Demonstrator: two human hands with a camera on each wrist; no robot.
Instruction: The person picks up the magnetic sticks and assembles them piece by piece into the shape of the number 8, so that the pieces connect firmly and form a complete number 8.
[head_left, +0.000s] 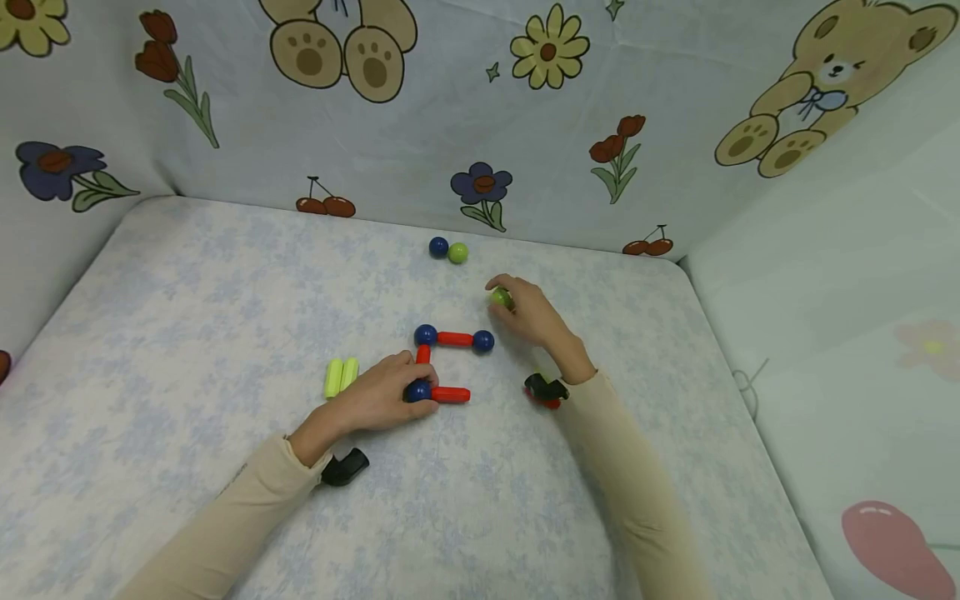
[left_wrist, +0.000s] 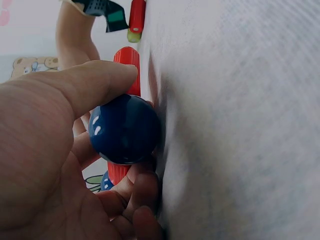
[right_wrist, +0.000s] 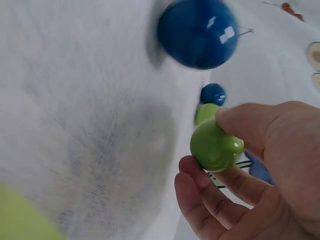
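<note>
My left hand [head_left: 378, 393] holds a blue ball [left_wrist: 125, 127] close over the table, thumb on one side and curled fingers on the other. From this ball, one red rod [head_left: 451, 395] points right. Another red rod [head_left: 423, 354] leads back to a second blue ball [head_left: 425, 335]. There, a third red rod [head_left: 455, 338] runs right to another blue ball [head_left: 483, 341], so the joined pieces form an open-sided frame. My right hand [head_left: 531, 312] pinches a shiny green ball [right_wrist: 212, 145] between thumb and fingers, to the right of and behind the frame.
At the table's back, a loose blue ball [head_left: 438, 247] sits beside a green ball [head_left: 458, 252]. Yellow-green rods [head_left: 333, 378] lie left of my left hand. Red and green rods [left_wrist: 137, 17] are partly hidden by the right wrist strap. Printed fabric walls border the table.
</note>
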